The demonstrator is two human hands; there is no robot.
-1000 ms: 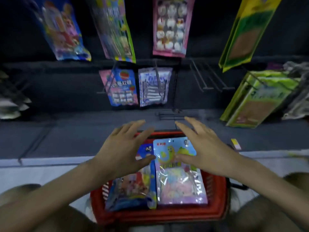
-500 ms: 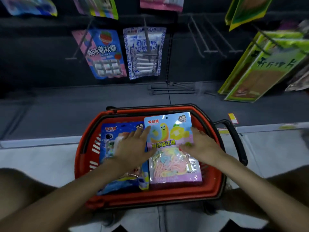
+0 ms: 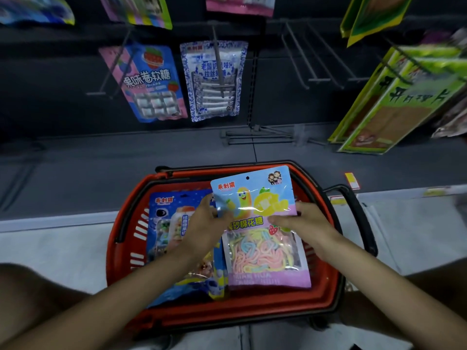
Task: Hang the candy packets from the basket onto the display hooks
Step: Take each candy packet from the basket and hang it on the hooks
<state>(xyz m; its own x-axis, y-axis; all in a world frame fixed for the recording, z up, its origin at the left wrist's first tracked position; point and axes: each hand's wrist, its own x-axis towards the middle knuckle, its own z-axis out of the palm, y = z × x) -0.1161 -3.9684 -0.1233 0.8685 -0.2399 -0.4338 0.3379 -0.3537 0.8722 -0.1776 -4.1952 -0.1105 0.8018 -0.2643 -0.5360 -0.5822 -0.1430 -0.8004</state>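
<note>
A red basket (image 3: 121, 251) stands on the floor in front of me. Over its right side is a pastel candy packet (image 3: 260, 205) with a yellow cartoon figure and a hang hole at the top; its top edge is tilted up off the stack. My left hand (image 3: 204, 226) grips its left edge and my right hand (image 3: 300, 221) grips its right edge. A dark blue candy packet (image 3: 164, 218) lies in the left half of the basket, partly under my left hand. Empty display hooks (image 3: 310, 56) stick out of the dark panel above right.
A pink-and-blue packet (image 3: 149, 82) and a blue-and-white packet (image 3: 214, 79) hang on hooks above the basket. Green-yellow packets (image 3: 394, 97) hang at the right. More packets hang along the top edge. A grey shelf base runs behind the basket, with loose hooks (image 3: 257, 135) lying on it.
Both hands came down from above the basket onto the pastel packet and closed on its two sides. Its top edge has risen. The view tilted down.
</note>
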